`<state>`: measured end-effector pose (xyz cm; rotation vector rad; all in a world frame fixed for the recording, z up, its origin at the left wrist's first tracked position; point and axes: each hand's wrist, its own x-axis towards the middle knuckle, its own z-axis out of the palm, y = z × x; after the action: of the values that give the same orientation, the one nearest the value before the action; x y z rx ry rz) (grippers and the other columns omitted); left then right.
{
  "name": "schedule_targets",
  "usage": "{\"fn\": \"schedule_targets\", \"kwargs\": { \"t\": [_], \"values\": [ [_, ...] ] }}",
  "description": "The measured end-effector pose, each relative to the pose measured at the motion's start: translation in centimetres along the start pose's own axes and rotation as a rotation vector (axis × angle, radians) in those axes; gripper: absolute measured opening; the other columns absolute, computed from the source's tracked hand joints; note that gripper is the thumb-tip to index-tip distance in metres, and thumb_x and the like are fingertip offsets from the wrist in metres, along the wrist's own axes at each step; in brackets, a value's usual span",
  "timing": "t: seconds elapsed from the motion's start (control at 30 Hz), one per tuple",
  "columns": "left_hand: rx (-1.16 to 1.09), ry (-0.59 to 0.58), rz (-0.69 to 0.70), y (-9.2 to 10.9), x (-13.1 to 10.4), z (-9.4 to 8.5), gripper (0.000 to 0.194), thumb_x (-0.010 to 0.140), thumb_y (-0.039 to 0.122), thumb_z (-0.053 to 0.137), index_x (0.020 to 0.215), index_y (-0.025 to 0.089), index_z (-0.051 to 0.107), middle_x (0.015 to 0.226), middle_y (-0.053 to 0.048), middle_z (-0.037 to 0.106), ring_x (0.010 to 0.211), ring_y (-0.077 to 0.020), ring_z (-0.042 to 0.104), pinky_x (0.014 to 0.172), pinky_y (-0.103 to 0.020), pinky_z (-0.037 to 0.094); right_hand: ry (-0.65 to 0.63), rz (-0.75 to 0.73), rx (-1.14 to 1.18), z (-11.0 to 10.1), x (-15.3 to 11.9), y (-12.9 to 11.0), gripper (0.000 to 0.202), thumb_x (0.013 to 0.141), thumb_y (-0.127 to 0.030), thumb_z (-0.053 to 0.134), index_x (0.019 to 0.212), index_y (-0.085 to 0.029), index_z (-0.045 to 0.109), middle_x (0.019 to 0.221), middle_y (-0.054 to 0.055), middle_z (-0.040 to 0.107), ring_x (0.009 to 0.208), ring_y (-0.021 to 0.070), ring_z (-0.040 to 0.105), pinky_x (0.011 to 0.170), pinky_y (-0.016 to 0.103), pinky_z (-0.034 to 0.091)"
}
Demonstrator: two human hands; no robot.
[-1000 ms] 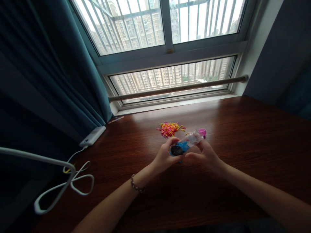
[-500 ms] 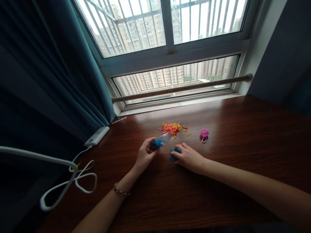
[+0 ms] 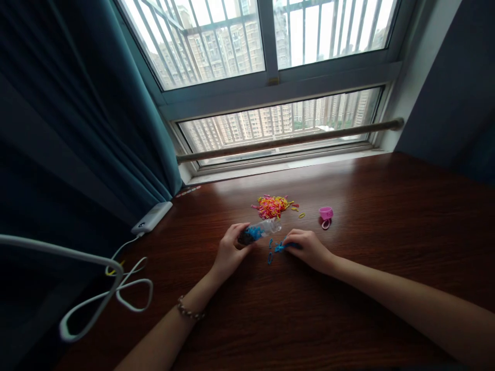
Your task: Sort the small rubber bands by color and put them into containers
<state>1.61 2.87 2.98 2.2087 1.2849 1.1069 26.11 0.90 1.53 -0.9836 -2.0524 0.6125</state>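
Note:
My left hand (image 3: 231, 248) is wrapped round a small clear plastic bottle (image 3: 269, 225), tilted on its side with its open mouth toward the right. Blue and black bands show in its lower end. With the fingertips pressed together, my right hand (image 3: 308, 248) grips some small blue rubber bands (image 3: 279, 248) just above or on the table; I cannot tell which. A couple of loose blue bands (image 3: 269, 257) lie left of those fingers. Beyond the bottle is a pile of pink, orange and yellow rubber bands (image 3: 273, 206).
A pink cap with a loop (image 3: 326, 213) stands on the brown wooden table (image 3: 371, 206) at right. A few yellow bands (image 3: 301, 215) lie beside the pile. At left are a white power bank (image 3: 152, 217), white cable (image 3: 133, 281) and blue curtain (image 3: 154, 129). A barred window is behind.
My right hand has drawn the blue bands together and shifted slightly right, leaving a couple loose. The bottle has tipped nearer to level, its mouth lower and slightly to the right.

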Motion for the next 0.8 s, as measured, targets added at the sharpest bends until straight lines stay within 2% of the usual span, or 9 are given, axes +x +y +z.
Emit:
{"fn": "schedule_targets", "kwargs": {
  "t": [0.13, 0.27, 0.37, 0.6, 0.8],
  "values": [
    [0.055, -0.015, -0.024, -0.48, 0.03, -0.06, 0.043, 0.072, 0.026, 0.063, 0.113, 0.023, 0.051, 0.109, -0.005, 0.054, 0.100, -0.0198, 0.053, 0.088, -0.034, 0.043, 0.163, 0.188, 0.212, -0.54, 0.45, -0.18, 0.011, 0.073, -0.023, 0.060, 0.078, -0.017, 0.068, 0.075, 0.003, 0.065, 0.070, 0.0149, 0.059, 0.065, 0.026, 0.045],
    [0.098, -0.047, -0.004, -0.78, 0.01, 0.04, 0.043, 0.072, 0.029, 0.063, 0.113, 0.024, 0.051, 0.109, -0.006, 0.053, 0.103, -0.0215, 0.051, 0.090, -0.037, 0.042, 0.241, 0.336, 0.453, -0.63, 0.64, -0.26, 0.021, 0.069, -0.032, 0.063, 0.080, -0.015, 0.068, 0.076, 0.004, 0.067, 0.069, 0.0152, 0.060, 0.063, 0.026, 0.048],
    [0.126, -0.069, 0.033, -0.66, -0.06, 0.05, 0.044, 0.072, 0.026, 0.063, 0.114, 0.025, 0.051, 0.110, -0.006, 0.051, 0.104, -0.0219, 0.050, 0.091, -0.038, 0.041, 0.281, 0.362, 0.520, -0.54, 0.69, -0.31, 0.024, 0.067, -0.034, 0.064, 0.079, -0.014, 0.068, 0.075, 0.004, 0.068, 0.068, 0.0151, 0.061, 0.063, 0.027, 0.049],
    [0.173, -0.072, 0.066, -0.35, -0.19, -0.03, 0.046, 0.071, 0.023, 0.063, 0.115, 0.026, 0.050, 0.111, -0.005, 0.050, 0.103, -0.0216, 0.048, 0.091, -0.038, 0.042, 0.397, 0.375, 0.514, -0.79, 0.79, -0.45, 0.022, 0.067, -0.033, 0.065, 0.081, -0.016, 0.068, 0.076, 0.004, 0.068, 0.070, 0.0156, 0.061, 0.068, 0.030, 0.050],
    [0.138, -0.098, 0.071, -0.07, -0.22, 0.10, 0.046, 0.071, 0.026, 0.064, 0.115, 0.026, 0.051, 0.111, -0.006, 0.050, 0.102, -0.0213, 0.049, 0.090, -0.037, 0.043, 0.346, 0.395, 0.582, -0.37, 0.58, -0.22, 0.026, 0.063, -0.034, 0.070, 0.080, -0.015, 0.064, 0.077, 0.003, 0.066, 0.071, 0.0152, 0.062, 0.066, 0.028, 0.050]
  ]
}}
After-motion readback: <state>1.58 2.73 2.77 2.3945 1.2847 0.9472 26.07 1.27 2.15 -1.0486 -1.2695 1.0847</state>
